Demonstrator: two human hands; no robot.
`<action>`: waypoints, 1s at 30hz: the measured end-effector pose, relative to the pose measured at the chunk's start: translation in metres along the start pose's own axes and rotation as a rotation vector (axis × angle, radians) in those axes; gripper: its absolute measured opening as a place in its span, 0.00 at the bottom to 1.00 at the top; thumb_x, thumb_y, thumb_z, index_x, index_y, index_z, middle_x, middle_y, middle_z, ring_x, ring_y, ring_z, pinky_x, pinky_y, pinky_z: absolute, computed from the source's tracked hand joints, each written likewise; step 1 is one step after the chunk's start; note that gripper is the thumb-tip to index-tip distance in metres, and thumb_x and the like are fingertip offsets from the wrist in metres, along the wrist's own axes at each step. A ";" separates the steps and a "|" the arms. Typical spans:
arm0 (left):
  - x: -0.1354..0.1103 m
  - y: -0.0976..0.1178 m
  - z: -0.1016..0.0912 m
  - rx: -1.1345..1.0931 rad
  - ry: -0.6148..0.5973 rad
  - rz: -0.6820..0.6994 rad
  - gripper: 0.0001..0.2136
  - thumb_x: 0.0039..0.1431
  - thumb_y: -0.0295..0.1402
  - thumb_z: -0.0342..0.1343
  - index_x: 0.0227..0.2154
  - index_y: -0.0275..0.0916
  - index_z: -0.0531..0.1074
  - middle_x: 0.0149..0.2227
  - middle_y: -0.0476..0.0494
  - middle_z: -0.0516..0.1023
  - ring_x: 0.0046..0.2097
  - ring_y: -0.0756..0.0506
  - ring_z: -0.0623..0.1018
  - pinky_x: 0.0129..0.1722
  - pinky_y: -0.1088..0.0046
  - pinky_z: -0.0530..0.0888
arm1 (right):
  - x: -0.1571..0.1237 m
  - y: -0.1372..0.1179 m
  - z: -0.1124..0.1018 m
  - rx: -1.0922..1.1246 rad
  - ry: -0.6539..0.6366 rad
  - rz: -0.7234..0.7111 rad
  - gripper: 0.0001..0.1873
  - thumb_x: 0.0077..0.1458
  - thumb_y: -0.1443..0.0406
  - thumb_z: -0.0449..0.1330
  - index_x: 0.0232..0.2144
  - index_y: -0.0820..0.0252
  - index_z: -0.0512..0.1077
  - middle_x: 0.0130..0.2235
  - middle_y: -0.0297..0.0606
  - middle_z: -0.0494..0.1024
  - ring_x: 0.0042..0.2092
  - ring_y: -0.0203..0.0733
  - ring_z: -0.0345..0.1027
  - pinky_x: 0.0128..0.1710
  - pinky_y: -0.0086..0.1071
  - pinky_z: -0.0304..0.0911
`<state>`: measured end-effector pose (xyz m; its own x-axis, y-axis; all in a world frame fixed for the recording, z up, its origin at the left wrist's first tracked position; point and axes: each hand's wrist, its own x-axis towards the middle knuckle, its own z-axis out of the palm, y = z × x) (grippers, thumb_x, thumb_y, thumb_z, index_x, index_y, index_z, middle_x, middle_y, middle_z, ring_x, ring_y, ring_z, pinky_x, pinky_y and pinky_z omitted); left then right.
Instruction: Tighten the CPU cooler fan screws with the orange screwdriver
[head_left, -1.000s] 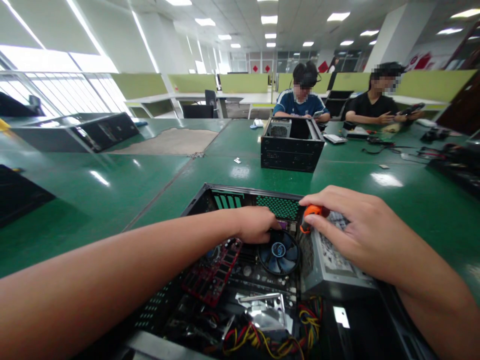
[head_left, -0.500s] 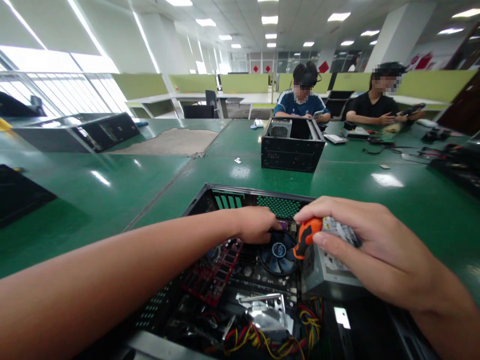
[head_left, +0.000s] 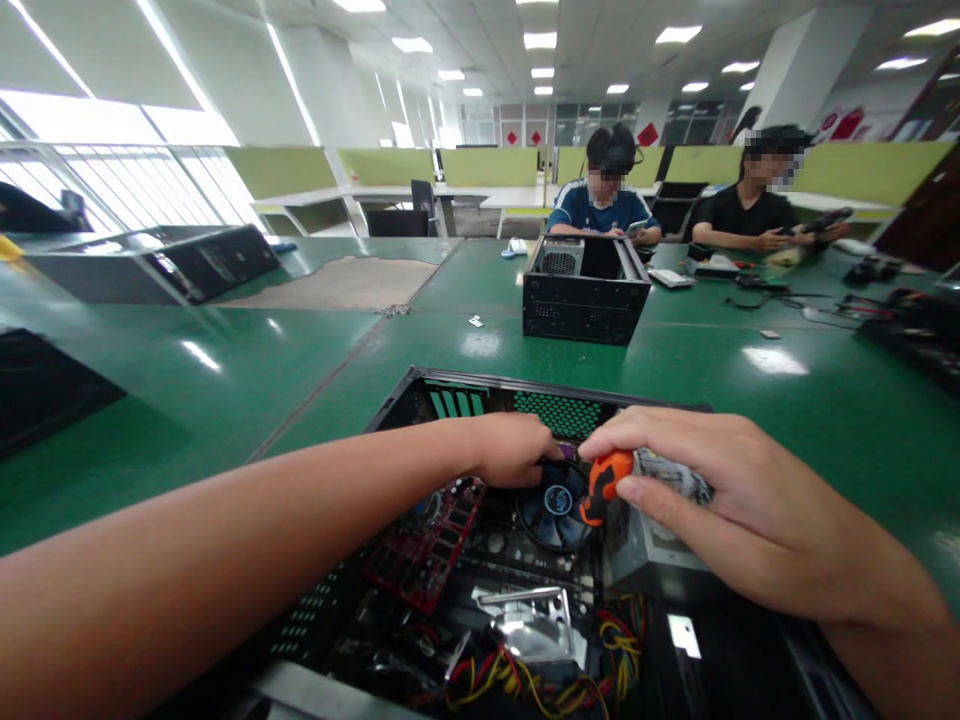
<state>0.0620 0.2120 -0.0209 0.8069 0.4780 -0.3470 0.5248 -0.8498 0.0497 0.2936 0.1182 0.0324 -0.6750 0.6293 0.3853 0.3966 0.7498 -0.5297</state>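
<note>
- We had an open computer case [head_left: 495, 378] in front of us, filling the lower centre of the frame, on a green table [head_left: 427, 345].
- Our right hand [head_left: 720, 500], right of centre in the frame, was partly closed, with thumb and fingers pinching an orange-and-black tool [head_left: 604, 482] by its handle.
- That tool slanted down and left at the right edge of a round black fan [head_left: 559, 530], near the middle of the frame; we could not tell whether its lower end touched the fan, nor see its tip.
- Our left hand [head_left: 519, 450] reached in from the lower left with its fingers curled, the fingertips at the fan's upper left rim; we could not tell whether they gripped anything.
- Below our left wrist, left of the fan, we saw a red circuit board [head_left: 442, 548] inside the case.
- Right of the fan, partly behind our right hand, sat a grey metal box [head_left: 645, 555].
- At the bottom centre of the frame lay a shiny metal bracket [head_left: 534, 632] and bundled coloured wires [head_left: 619, 645].
- Beyond, above centre, stood a second case [head_left: 583, 308], with a person in a blue top [head_left: 604, 208] seated behind it.
</note>
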 end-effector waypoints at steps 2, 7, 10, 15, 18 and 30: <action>0.000 0.001 -0.001 0.003 -0.006 -0.004 0.09 0.61 0.31 0.58 0.40 0.41 0.82 0.33 0.41 0.85 0.34 0.40 0.81 0.30 0.67 0.69 | 0.000 0.000 0.000 -0.012 -0.010 -0.003 0.13 0.71 0.68 0.55 0.54 0.52 0.73 0.48 0.28 0.81 0.50 0.31 0.73 0.52 0.26 0.63; 0.000 0.001 -0.002 0.002 -0.008 -0.010 0.09 0.61 0.31 0.58 0.40 0.41 0.82 0.33 0.42 0.85 0.33 0.40 0.80 0.28 0.67 0.68 | 0.000 0.000 0.000 -0.027 -0.023 -0.001 0.13 0.71 0.69 0.55 0.54 0.52 0.73 0.48 0.29 0.81 0.50 0.32 0.73 0.52 0.27 0.63; 0.000 0.001 -0.002 0.002 -0.004 -0.014 0.09 0.60 0.31 0.59 0.41 0.41 0.82 0.33 0.42 0.85 0.33 0.40 0.80 0.29 0.67 0.69 | 0.000 0.000 0.000 -0.028 -0.023 0.000 0.13 0.71 0.69 0.55 0.53 0.52 0.73 0.48 0.29 0.81 0.49 0.33 0.74 0.52 0.28 0.63; 0.000 0.002 -0.002 0.003 -0.009 -0.034 0.09 0.60 0.31 0.59 0.41 0.41 0.81 0.34 0.41 0.85 0.35 0.39 0.82 0.30 0.67 0.70 | 0.001 0.002 -0.001 -0.036 -0.018 0.004 0.13 0.68 0.69 0.59 0.52 0.51 0.74 0.47 0.28 0.81 0.49 0.34 0.74 0.51 0.27 0.63; 0.000 0.002 -0.002 0.009 -0.013 -0.022 0.08 0.60 0.30 0.59 0.40 0.41 0.81 0.34 0.42 0.85 0.36 0.39 0.82 0.31 0.68 0.71 | 0.001 0.001 0.000 -0.039 -0.005 0.012 0.11 0.64 0.68 0.64 0.48 0.50 0.75 0.45 0.26 0.82 0.46 0.34 0.75 0.49 0.27 0.63; -0.004 0.005 -0.004 0.004 -0.014 -0.026 0.09 0.64 0.32 0.58 0.43 0.42 0.81 0.36 0.42 0.86 0.38 0.39 0.83 0.33 0.70 0.71 | 0.005 -0.001 0.001 0.011 0.004 -0.042 0.11 0.64 0.69 0.66 0.47 0.50 0.78 0.44 0.27 0.81 0.46 0.32 0.73 0.49 0.25 0.64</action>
<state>0.0626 0.2072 -0.0153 0.7893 0.4968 -0.3608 0.5442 -0.8382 0.0366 0.2894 0.1205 0.0335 -0.6881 0.5984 0.4104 0.3614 0.7731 -0.5213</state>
